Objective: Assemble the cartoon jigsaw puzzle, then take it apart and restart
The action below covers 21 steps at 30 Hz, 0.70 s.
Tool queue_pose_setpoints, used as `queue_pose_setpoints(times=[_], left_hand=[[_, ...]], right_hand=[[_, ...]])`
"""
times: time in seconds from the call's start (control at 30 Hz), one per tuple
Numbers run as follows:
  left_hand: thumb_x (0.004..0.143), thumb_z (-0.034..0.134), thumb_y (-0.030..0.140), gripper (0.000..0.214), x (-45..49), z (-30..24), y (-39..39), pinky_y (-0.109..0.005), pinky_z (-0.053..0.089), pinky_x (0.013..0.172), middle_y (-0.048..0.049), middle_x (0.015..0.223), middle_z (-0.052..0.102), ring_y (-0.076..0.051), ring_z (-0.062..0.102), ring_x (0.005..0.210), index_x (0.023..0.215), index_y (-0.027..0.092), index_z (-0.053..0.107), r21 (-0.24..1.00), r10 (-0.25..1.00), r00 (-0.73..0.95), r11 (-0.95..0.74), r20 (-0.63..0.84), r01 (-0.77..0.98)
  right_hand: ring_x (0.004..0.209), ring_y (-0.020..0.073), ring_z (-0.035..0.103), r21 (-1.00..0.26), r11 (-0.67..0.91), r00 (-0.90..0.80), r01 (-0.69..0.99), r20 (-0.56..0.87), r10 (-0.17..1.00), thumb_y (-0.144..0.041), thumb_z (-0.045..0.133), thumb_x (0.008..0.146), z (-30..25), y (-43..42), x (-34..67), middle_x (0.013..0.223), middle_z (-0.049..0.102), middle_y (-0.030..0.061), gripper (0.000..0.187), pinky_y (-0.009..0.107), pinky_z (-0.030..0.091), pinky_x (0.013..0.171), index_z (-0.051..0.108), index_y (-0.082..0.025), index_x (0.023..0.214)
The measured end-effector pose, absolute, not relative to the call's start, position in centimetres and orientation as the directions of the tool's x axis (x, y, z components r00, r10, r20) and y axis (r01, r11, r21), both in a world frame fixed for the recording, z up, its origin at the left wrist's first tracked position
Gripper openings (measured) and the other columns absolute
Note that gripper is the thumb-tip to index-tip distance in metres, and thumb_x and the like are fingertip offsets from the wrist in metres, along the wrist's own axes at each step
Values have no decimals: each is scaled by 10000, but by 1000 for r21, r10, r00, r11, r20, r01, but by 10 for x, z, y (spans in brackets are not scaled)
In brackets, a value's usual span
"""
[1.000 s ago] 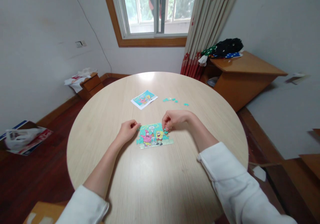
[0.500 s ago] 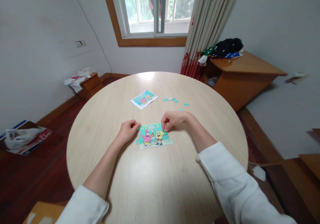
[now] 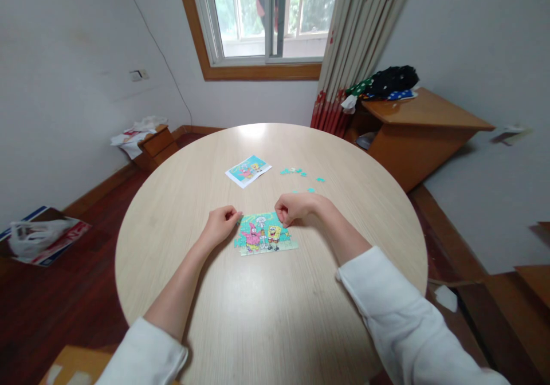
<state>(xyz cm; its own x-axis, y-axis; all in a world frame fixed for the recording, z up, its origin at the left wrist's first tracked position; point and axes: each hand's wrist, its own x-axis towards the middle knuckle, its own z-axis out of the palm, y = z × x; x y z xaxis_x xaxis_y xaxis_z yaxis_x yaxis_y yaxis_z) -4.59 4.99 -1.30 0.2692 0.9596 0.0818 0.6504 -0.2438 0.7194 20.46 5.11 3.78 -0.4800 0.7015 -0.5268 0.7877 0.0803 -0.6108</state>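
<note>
A mostly assembled jigsaw puzzle (image 3: pixel 263 237) with pink and yellow cartoon figures on turquoise lies flat on the round table (image 3: pixel 266 305). My left hand (image 3: pixel 222 223) rests at its upper left corner, fingers curled closed and tips at the edge. Whatever those fingers hold, if anything, is hidden. At the upper right corner, my right hand (image 3: pixel 293 207) is closed in a pinch, fingertips against the puzzle's edge. The bent fingers hide what lies between them. Beyond this hand is a loose turquoise puzzle piece (image 3: pixel 311 190).
A printed reference picture (image 3: pixel 248 171) lies farther back on the table. To its right are several loose pieces (image 3: pixel 294 172) and a separate piece (image 3: pixel 320 180). A wooden cabinet (image 3: pixel 423 110) with cloths on top stands at the right, near the curtain (image 3: pixel 348 47).
My right hand has shifted slightly left at the puzzle's corner, and more of the loose pieces beyond it shows. My left hand stays in place.
</note>
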Motion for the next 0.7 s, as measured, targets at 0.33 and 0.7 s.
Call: queue_pose_setpoints(times=[0.33, 0.7], left_hand=[[739, 484, 468, 338, -47, -15, 50, -257, 291, 553, 20, 538, 471, -127, 418, 558, 579, 172, 525, 729, 959, 266, -253, 101, 636], [738, 488, 458, 332, -46, -14, 50, -254, 299, 555, 22, 534, 463, -126, 413, 558, 562, 177, 501, 726, 959, 264, -251, 99, 640]], right_hand=[[562, 108, 522, -764, 15, -514, 646, -419, 748, -235, 720, 591, 30, 49, 212, 553, 546, -32, 220, 243, 390, 548, 510, -175, 617], [693, 173, 509, -810, -12, 374, 587, 258, 891, -348, 556, 701, -9, 80, 264, 718, 590, 53, 188, 294, 401, 666, 576, -172, 762]])
